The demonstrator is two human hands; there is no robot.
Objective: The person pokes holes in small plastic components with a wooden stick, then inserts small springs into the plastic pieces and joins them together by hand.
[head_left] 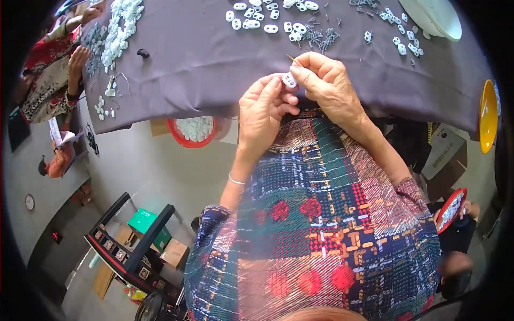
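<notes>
My left hand [259,112] pinches a small white oval plastic piece with two holes [289,80] between thumb and fingertips, just above the near part of the cloth-covered table. Close against it, my right hand [334,88] has thumb and forefinger pressed together on a thin brownish rod [292,58], whose tip sticks out up and to the left. What kind of rod it is, I cannot make out. Beyond my hands lie several similar white pieces [271,28] and a scatter of small grey screw-like pins [321,40].
A white bowl [452,29] stands at the far right among more white pieces [401,49]. Piles of white parts [120,32] lie at the left, near another person's hand [80,59]. Below the table edge is a red-rimmed tub [172,131]; a yellow tray [488,117] is at the right.
</notes>
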